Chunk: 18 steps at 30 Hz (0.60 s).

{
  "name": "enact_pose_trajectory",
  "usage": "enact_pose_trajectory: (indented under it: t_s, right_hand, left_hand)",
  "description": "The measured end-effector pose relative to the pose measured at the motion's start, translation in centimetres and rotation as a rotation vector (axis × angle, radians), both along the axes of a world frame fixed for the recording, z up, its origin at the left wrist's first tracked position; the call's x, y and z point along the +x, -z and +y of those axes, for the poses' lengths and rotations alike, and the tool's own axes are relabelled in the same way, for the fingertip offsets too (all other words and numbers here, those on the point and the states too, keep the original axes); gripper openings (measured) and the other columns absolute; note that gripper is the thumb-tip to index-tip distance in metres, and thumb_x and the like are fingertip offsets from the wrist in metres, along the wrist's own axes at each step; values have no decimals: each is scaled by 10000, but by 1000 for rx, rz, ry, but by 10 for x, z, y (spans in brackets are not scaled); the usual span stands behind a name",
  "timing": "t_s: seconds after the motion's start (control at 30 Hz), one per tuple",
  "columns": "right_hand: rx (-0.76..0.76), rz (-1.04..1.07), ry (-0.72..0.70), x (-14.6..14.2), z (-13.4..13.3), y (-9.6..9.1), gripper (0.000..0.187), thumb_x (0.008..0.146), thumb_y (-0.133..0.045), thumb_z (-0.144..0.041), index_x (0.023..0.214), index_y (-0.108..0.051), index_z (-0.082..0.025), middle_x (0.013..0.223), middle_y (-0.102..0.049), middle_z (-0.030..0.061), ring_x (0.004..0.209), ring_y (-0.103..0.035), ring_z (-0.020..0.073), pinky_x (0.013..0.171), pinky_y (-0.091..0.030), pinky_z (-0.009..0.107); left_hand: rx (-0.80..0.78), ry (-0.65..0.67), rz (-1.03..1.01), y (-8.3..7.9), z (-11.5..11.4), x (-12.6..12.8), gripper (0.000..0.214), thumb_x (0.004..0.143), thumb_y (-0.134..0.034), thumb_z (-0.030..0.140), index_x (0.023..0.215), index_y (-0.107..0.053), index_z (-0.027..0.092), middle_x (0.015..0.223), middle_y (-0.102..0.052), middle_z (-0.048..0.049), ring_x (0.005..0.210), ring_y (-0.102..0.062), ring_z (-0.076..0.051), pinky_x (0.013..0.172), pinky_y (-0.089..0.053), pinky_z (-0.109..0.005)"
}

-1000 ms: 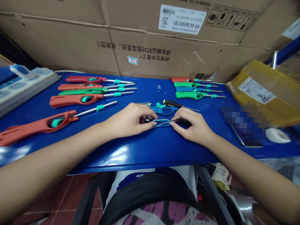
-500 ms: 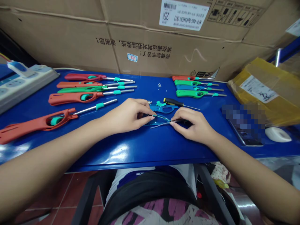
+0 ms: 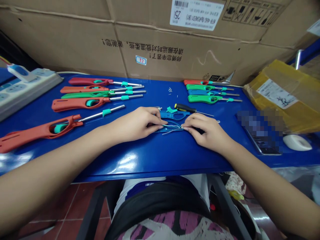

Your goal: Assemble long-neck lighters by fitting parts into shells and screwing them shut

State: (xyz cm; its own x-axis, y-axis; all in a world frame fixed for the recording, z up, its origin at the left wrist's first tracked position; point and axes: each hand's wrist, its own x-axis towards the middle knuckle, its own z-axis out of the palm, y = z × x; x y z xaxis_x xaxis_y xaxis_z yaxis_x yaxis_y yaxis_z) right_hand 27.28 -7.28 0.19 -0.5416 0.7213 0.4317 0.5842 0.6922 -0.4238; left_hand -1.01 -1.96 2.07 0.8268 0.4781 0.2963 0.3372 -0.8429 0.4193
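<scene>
head cam, looking down at the blue table (image 3: 155, 156).

my left hand (image 3: 136, 123) lies knuckles up on the table. thumb and forefinger are closed in a pinch on the left end of a thin wire (image 3: 172, 126). my right hand (image 3: 207, 131) mirrors it, with its fingertips (image 3: 184, 127) pinched shut on the right end of the same wire.

the wire is pale teal and loops low over the table between the two pinches, mid-table and straight ahead of me. a loose strand pokes out on my side. it sits at the near edge of an open blue lighter shell (image 3: 175, 116); can't tell if it's touching the shell or just over it.

a screwdriver (image 3: 185, 108) with a black handle lies just behind the shell, tip to the right.

left of my hands is a fan of five long lighters. the nearest is a red lighter (image 3: 37, 131) and a green lighter (image 3: 85, 96) lies mid-stack, all with tubes pointing right. a row of four lighters (image 3: 202, 98) lies at the back right, close together.

a power strip (image 3: 25, 90) is at the far left edge. a big cardboard box (image 3: 175, 43) stands along the back. at the right are a brown parcel (image 3: 282, 93) and a white tape roll (image 3: 296, 142), and between them and my right hand a flat dark device (image 3: 262, 143), partly blurred out.
</scene>
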Motion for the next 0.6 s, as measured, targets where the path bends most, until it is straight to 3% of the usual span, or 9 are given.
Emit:
enact_pose_trajectory:
  t_s: [0.3,0.6]
  right_hand:
    - [-1,-46,98,2,2,-1,142,956,-624,-179,898,-748,-216,944,-736,74,900,-680,249,822,-480,442]
    - [-241,141,112,3,6,-2,79,907,-713,-259,881,-775,-217,910,-734,60,884,-680,225,855,-527,408]
  left_hand:
    - [11,20,18,-8,-4,1,291,977,-550,176,1125,-801,189,988,-727,-77,846,-704,-170,792,-570,-284]
    - [30,-64,18,-4,2,0,254,982,-582,233,1092,-803,172,996,-775,-78,875,-727,-194,827,-576,-307]
